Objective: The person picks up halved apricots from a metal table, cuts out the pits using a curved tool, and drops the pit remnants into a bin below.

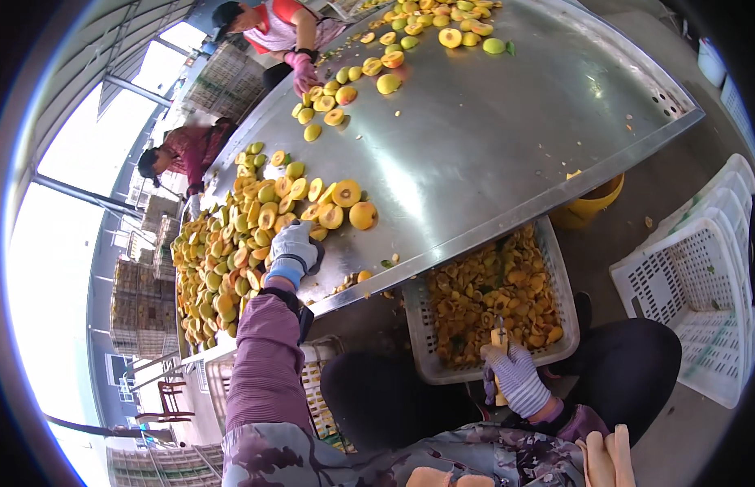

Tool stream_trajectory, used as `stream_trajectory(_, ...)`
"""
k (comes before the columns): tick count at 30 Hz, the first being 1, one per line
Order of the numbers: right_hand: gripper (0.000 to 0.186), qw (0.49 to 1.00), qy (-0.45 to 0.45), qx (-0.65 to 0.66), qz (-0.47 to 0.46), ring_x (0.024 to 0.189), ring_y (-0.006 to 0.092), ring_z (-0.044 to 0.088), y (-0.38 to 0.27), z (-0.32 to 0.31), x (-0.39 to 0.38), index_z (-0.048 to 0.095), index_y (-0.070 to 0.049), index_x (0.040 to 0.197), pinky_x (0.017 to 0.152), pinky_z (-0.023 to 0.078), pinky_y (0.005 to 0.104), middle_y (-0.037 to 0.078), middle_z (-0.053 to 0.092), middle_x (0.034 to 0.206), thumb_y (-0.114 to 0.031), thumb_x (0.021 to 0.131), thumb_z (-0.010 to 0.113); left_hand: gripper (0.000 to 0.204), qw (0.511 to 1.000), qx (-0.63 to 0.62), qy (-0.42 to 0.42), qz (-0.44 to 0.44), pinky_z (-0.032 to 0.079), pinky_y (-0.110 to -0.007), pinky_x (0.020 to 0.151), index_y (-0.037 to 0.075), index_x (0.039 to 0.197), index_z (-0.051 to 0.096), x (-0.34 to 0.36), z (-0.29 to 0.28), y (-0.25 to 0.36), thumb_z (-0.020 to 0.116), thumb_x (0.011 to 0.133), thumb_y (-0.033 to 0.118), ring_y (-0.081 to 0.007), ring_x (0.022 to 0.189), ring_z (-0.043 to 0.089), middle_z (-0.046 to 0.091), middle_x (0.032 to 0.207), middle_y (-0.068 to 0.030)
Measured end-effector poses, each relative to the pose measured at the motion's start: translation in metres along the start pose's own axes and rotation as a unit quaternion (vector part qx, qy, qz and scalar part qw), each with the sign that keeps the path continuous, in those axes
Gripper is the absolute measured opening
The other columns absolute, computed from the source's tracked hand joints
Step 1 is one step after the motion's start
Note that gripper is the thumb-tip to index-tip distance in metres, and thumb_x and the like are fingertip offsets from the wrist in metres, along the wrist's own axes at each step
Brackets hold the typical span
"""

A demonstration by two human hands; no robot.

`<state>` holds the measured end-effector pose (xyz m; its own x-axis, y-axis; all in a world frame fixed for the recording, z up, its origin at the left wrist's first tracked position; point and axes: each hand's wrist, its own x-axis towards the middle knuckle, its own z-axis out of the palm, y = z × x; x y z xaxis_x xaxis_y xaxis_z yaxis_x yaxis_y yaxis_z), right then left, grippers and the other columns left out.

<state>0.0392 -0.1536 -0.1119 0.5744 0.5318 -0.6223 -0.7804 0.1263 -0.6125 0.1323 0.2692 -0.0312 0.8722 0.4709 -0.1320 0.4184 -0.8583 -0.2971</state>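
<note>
My left hand [291,250], in a pale glove with a blue cuff, rests against the right side of a large heap of peaches [231,243] on the metal table. Several cut yellow halves lie just beyond its fingertips, which are partly hidden, so its grip does not show. Over my lap, my right hand [522,381], in a striped grey glove, is closed around a yellow-handled tool [500,336] with a small metal tip pointing away from me. Below the table edge, a white plastic crate [427,355] filled with cut peach pieces [491,292] stands just beyond the right hand.
The steel table [467,122] has a raised rim. More peaches [410,24] lie along its far side, where a pink-gloved worker [292,32] handles fruit. Another worker [187,154] leans in at left. A yellow bucket [588,207] and nested white crates [690,276] stand right.
</note>
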Motion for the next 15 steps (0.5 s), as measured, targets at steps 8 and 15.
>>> stream_trajectory(8,0.019,0.959,-0.027,-0.188,-0.213,0.038,0.0114,0.048,0.023,-0.002,0.015,0.05,-0.005,0.085,0.035,0.039,0.0269,0.002,0.05,0.058,-0.021,0.09,0.058,0.035,0.785,-0.6,-0.115,0.105,0.052,-0.031,0.076,0.001,0.119,0.055,-0.074,-0.001,0.022,0.057,0.086,0.014,-0.0236,0.08,0.065,0.066,0.102,-0.0128)
stream_trajectory(15,0.025,0.839,0.01,-0.374,-0.394,0.046,0.0273,0.058,0.017,0.028,-0.008,0.049,-0.003,0.092,0.046,0.047,0.0399,0.01,0.054,0.055,-0.024,0.087,0.061,0.069,0.422,-0.87,-0.224,0.123,0.053,-0.035,0.075,0.0,0.128,0.045,-0.225,0.008,0.128,0.064,0.083,0.049,-0.0271,0.095,0.061,0.059,0.111,-0.0174)
